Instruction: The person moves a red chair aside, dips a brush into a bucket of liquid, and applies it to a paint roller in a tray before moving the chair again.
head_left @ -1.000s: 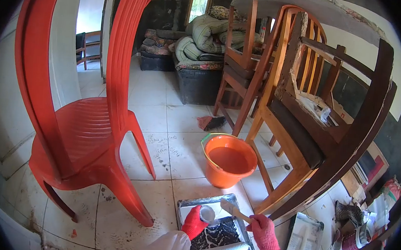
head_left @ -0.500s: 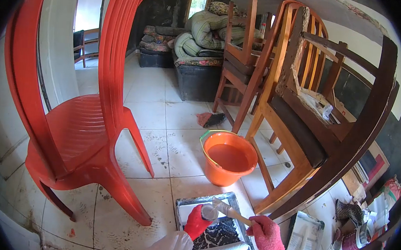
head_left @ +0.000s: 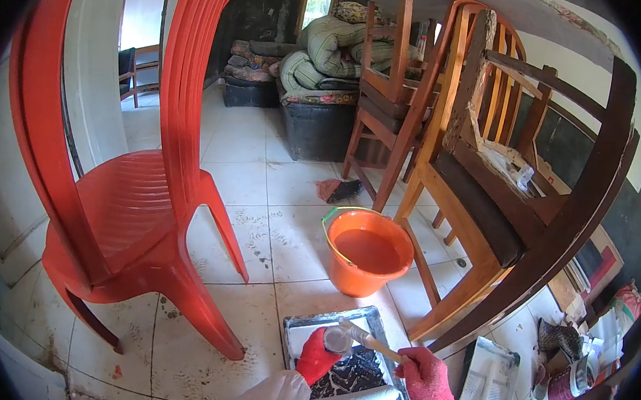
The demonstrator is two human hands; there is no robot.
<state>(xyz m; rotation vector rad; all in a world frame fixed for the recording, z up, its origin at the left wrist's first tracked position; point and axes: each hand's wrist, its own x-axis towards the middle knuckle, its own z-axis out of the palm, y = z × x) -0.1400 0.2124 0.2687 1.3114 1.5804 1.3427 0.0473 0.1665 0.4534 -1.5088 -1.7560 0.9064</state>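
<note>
Paintbrush [head_left: 361, 336], held over the paint tray [head_left: 296, 333] on the floor, its bristles at the mouth of a small cup [head_left: 337, 340]. Right hand [head_left: 427, 380], gloved, is closed around the far end of the wooden handle; left hand [head_left: 315, 357] is wrapped round the cup. The brush is probably light and stiff, slick where wet, and best gripped on the dry handle.

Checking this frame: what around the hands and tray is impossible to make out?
All in the head view:
- What is in the cup held by the left hand: too small, brush over it.
- Tray's near end: cut off by the bottom edge and the sleeve.
- Right hand's grip on the brush: the glove's back hides the fingers.
- Clutter at lower right: blurred, behind a chair leg.
</note>
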